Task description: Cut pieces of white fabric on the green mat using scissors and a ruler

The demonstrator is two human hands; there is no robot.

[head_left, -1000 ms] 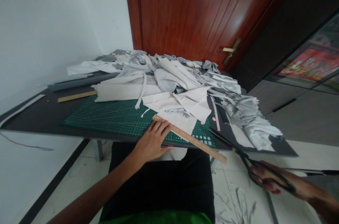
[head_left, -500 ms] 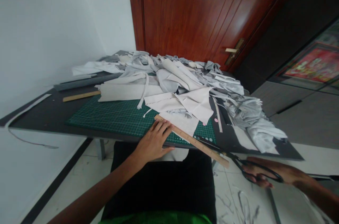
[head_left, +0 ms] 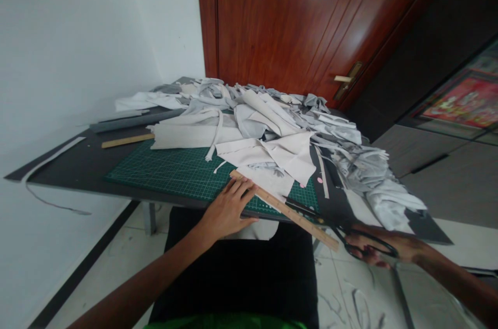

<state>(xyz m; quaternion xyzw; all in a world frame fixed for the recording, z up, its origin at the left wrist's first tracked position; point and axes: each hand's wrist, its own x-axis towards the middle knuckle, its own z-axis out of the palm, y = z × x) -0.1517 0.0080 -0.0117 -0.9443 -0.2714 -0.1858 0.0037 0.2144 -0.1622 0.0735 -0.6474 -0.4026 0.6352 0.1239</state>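
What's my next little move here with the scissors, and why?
Probably one short snip along the wooden ruler with the black-handled scissors in your right hand. Their blades lie beside the ruler's edge, and your left hand rests on the ruler and the pale fabric, so the line looks set.

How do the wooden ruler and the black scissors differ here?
The wooden ruler is pale and flat; the black scissors are dark with looped handles. The ruler lies under the left hand; the scissors are gripped in the right hand. Both are long, narrow and run side by side.
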